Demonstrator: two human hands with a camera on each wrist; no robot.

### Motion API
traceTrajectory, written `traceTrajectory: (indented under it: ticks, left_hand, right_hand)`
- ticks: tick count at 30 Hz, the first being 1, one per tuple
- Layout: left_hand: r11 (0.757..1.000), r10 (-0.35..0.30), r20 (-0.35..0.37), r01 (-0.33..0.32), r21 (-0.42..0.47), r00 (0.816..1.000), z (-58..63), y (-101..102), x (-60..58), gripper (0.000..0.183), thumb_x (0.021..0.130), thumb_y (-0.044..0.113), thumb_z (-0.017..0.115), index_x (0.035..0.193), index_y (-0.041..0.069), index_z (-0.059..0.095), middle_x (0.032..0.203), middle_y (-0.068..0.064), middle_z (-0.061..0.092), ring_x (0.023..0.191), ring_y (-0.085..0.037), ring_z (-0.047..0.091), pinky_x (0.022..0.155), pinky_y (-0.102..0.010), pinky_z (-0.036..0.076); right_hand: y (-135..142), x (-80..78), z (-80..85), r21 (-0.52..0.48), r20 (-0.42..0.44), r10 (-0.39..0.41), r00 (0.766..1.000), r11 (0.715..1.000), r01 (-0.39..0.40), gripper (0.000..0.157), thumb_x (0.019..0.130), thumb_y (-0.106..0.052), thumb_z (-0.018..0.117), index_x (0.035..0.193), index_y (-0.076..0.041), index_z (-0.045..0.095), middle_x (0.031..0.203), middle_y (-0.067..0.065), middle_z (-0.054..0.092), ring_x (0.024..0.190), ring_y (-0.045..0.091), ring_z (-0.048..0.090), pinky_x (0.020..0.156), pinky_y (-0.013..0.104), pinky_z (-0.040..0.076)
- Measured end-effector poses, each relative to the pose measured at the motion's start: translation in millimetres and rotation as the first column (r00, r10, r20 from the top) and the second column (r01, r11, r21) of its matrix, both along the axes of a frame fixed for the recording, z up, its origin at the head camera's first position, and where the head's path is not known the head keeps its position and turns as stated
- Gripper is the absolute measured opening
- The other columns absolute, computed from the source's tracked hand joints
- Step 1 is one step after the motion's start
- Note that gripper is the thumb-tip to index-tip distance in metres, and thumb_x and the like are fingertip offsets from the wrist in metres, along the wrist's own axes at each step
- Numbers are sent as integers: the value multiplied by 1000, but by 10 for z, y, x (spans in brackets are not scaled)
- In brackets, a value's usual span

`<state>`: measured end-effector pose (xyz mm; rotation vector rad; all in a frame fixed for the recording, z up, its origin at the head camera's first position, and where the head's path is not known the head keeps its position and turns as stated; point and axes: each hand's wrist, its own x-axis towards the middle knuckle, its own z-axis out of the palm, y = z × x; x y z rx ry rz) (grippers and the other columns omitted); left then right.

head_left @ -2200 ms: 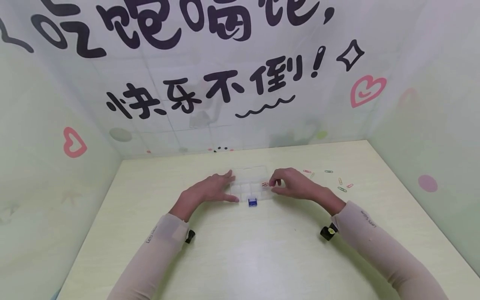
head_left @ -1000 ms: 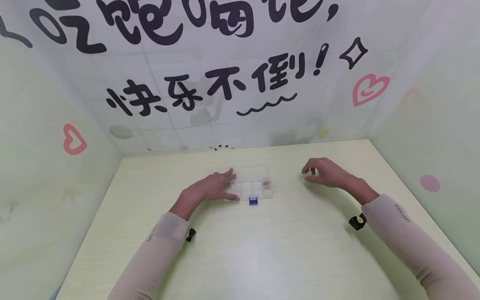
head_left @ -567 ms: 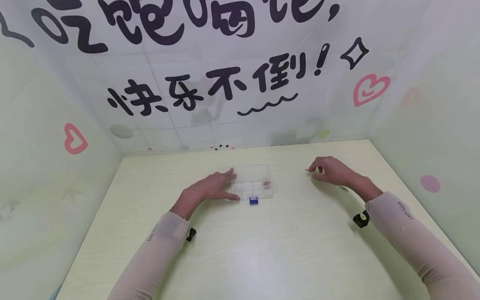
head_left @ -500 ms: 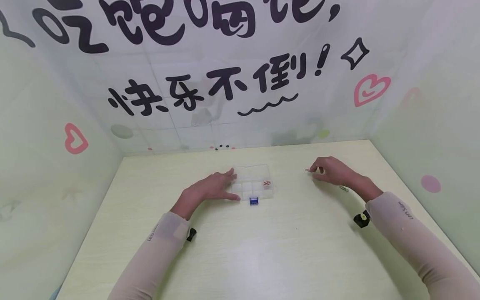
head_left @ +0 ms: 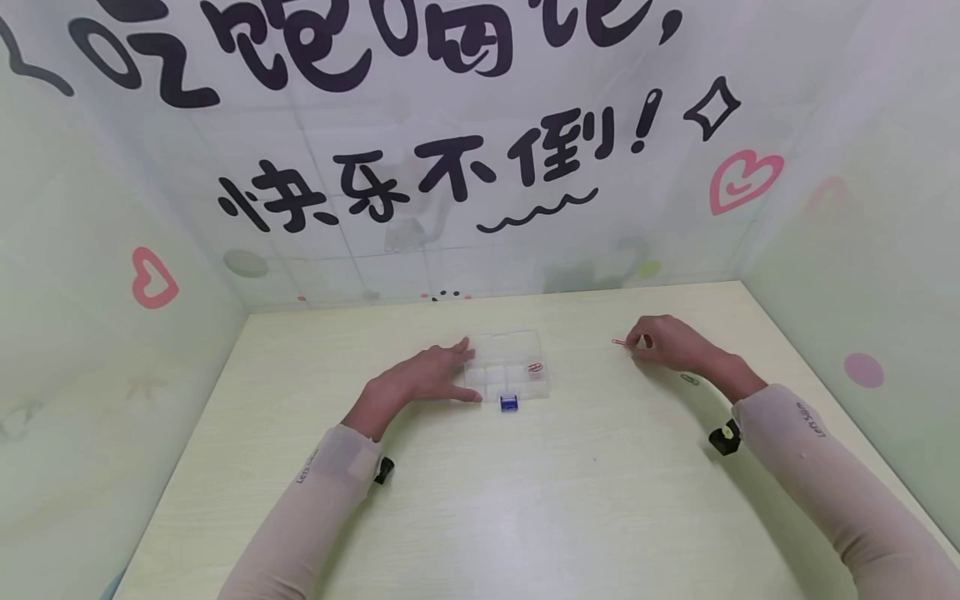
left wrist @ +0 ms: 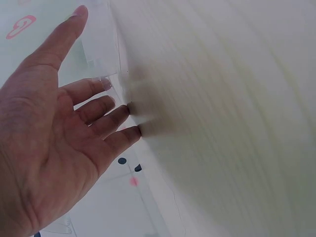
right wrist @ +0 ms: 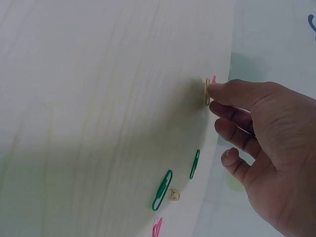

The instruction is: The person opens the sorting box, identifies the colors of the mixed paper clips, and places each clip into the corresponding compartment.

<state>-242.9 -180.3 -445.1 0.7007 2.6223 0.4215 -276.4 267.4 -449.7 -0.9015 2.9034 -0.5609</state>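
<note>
A clear plastic compartment box (head_left: pixel 517 385) lies on the table, its lid (head_left: pixel 506 343) folded back and its blue latch (head_left: pixel 509 403) at the front. Some red paper clips (head_left: pixel 535 367) lie in a right-hand compartment. My left hand (head_left: pixel 431 375) rests at the box's left side, fingers and thumb spread; the left wrist view shows its fingertips touching table and box edge. Farther right, my right hand (head_left: pixel 667 343) pinches a pinkish-red paper clip (head_left: pixel 618 342) at table level. Beside the thumb sits a yellow paper clip (right wrist: pixel 207 92). The index finger is mostly hidden in the right wrist view.
Two green paper clips (right wrist: pixel 162 190), a small yellow clip (right wrist: pixel 175 195) seen end-on and a pink clip (right wrist: pixel 157 227) lie near the right hand. Printed fabric walls (head_left: pixel 420 200) close off the table (head_left: pixel 480 500) at the back and both sides.
My right hand has moved from the box's right side out to the loose paper clips, and its fingertips have come together at the pinkish-red one. My left hand has stayed at the box.
</note>
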Motion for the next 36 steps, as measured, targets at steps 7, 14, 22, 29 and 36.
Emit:
traceTrajectory:
  ticks: [7, 14, 22, 29, 36]
  left_hand:
    - [1000, -8, -6, 8, 2, 1000, -11, -3, -5, 99, 92, 62, 75, 165, 7, 35, 175, -13, 22, 157, -37, 31, 125, -50, 33]
    - [1000, -9, -6, 9, 0, 1000, -5, 0, -6, 99, 92, 62, 74, 165, 8, 35, 175, -12, 22, 158, -37, 31, 125, -51, 33]
    - [1000, -8, -5, 8, -1, 1000, -11, 1, -8, 99, 92, 62, 75, 165, 8, 35, 175, -12, 22, 157, -39, 31, 125, -52, 33]
    - [1000, -3, -7, 3, -5, 1000, -11, 9, 1, 99, 92, 62, 75, 165, 8, 35, 175, -12, 23, 157, -40, 32, 124, -53, 33]
    - [1000, -7, -10, 7, -12, 1000, -9, 7, 3, 99, 93, 62, 74, 165, 8, 36, 175, -12, 22, 157, -39, 31, 125, -52, 33]
  right_hand:
    - [0, -14, -37, -29, -12, 10, 1000, 1000, -10, 11, 89, 3, 79, 100, 0, 80, 96, 9, 75, 81, 20, 66, 71, 38, 54]
    - [6, -30, -79, -36, -12, 0, 1000, 999, 0, 9, 90, 4, 78, 96, -2, 79, 93, 6, 75, 79, 17, 64, 71, 36, 54]
    - [-6, -25, -106, -77, 83, -13, 996, 997, 19, 4, 91, 2, 77, 92, -1, 75, 88, 5, 72, 80, 15, 60, 73, 31, 52]
    - [-1, -15, -139, -112, 122, -2, 992, 994, 16, 9, 92, 4, 76, 89, -5, 73, 87, 3, 71, 82, 12, 61, 75, 27, 53]
    - [-30, 0, -155, -105, 138, -2, 990, 994, 17, 11, 93, 2, 76, 88, -7, 71, 84, 0, 67, 78, 11, 55, 71, 25, 49]
